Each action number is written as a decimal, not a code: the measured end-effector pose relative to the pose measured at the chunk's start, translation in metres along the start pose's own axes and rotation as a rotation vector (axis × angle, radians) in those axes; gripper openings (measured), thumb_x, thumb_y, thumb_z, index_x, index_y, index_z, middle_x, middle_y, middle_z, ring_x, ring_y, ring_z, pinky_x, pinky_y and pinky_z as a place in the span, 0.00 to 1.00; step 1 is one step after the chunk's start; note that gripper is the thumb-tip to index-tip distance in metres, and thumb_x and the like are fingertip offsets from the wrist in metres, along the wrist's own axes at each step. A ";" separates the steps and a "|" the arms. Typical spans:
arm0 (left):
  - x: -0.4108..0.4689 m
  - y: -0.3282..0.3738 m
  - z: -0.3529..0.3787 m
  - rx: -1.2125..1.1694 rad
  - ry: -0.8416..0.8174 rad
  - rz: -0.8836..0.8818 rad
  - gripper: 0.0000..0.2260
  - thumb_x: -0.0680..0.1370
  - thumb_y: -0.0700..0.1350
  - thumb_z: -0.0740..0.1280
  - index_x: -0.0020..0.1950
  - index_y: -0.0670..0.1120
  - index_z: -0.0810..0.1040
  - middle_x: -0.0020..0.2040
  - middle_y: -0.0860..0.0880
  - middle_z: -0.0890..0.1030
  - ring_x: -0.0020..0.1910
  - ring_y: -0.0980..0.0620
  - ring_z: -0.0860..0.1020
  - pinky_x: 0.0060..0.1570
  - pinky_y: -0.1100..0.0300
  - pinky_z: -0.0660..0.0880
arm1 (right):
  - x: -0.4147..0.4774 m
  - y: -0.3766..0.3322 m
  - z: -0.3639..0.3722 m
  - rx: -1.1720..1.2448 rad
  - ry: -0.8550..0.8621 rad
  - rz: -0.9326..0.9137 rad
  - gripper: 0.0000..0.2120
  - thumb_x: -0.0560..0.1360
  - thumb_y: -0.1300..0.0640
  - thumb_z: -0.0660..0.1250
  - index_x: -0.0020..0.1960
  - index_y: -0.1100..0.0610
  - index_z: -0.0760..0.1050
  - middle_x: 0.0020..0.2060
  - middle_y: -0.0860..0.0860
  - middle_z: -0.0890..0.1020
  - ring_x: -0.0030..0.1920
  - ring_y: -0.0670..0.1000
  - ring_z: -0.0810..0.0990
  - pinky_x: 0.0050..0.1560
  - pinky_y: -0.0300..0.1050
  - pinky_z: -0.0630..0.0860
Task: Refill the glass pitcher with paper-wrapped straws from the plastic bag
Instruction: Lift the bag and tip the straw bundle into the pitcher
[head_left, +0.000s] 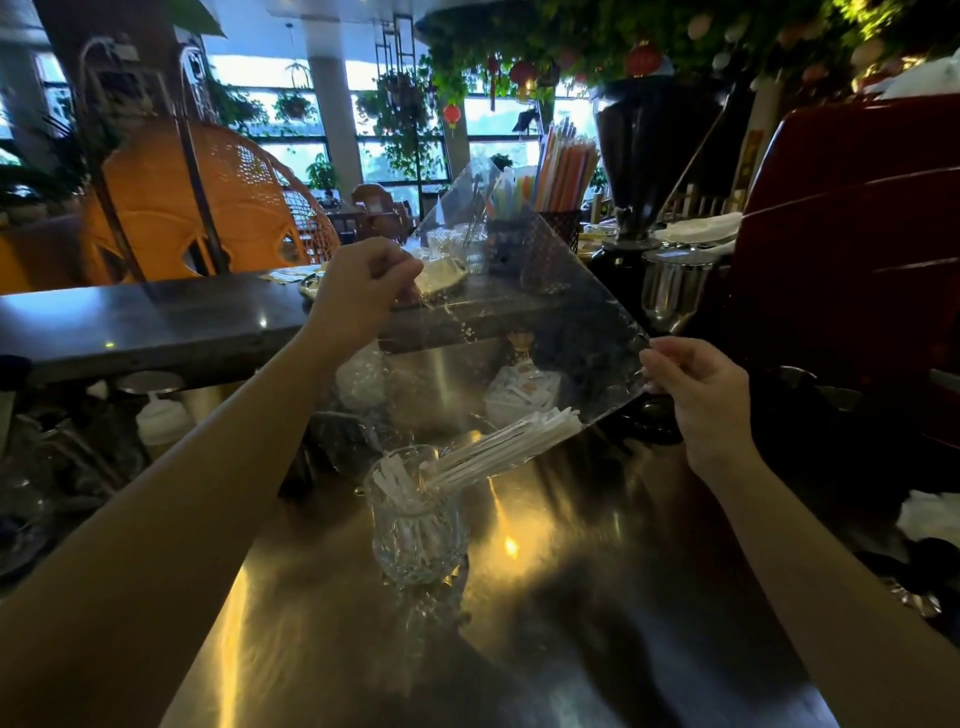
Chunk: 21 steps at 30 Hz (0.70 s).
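While I tip the bag (519, 312) w/ my left hand (363, 291) pinching its top corner and my right hand (696, 389) pinching the lower edge, the straws (498, 447) slide out the low corner into the pitcher (415, 525) on the tabletop (571, 597). Risk: the bundle lies nearly flat across the rim, so it could jam or skid off onto the steel. Tilt too steep and the lot dumps at once, maybe knocking the pitcher. A thin-film pinch could slip too.
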<state>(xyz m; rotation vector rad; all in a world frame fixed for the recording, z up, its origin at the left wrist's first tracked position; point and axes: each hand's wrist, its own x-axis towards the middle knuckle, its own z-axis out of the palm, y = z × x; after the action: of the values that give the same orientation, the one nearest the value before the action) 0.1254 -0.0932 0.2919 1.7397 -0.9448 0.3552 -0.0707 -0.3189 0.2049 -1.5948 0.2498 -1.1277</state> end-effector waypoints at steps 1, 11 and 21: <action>0.000 -0.001 0.000 -0.015 0.003 -0.003 0.07 0.76 0.41 0.65 0.38 0.47 0.76 0.32 0.48 0.78 0.32 0.51 0.78 0.36 0.57 0.76 | -0.002 0.002 0.000 0.013 0.001 0.043 0.07 0.71 0.59 0.69 0.48 0.52 0.77 0.41 0.49 0.80 0.39 0.43 0.79 0.38 0.32 0.76; -0.004 -0.008 -0.007 -0.062 0.017 -0.006 0.05 0.76 0.40 0.65 0.44 0.38 0.78 0.32 0.46 0.78 0.33 0.46 0.78 0.41 0.51 0.77 | -0.036 0.021 0.025 0.054 -0.240 0.334 0.15 0.73 0.62 0.66 0.59 0.60 0.72 0.46 0.50 0.79 0.44 0.46 0.80 0.40 0.40 0.77; -0.019 -0.043 -0.033 -0.002 -0.178 -0.157 0.14 0.71 0.43 0.71 0.54 0.41 0.75 0.44 0.47 0.81 0.44 0.52 0.79 0.45 0.59 0.74 | -0.023 0.011 0.039 0.112 -0.133 0.326 0.06 0.74 0.61 0.65 0.40 0.56 0.80 0.34 0.51 0.82 0.32 0.46 0.80 0.29 0.38 0.77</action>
<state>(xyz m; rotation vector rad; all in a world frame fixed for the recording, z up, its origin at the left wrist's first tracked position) 0.1513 -0.0508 0.2639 1.8525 -0.9265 0.0983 -0.0490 -0.2820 0.1860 -1.4602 0.3395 -0.7689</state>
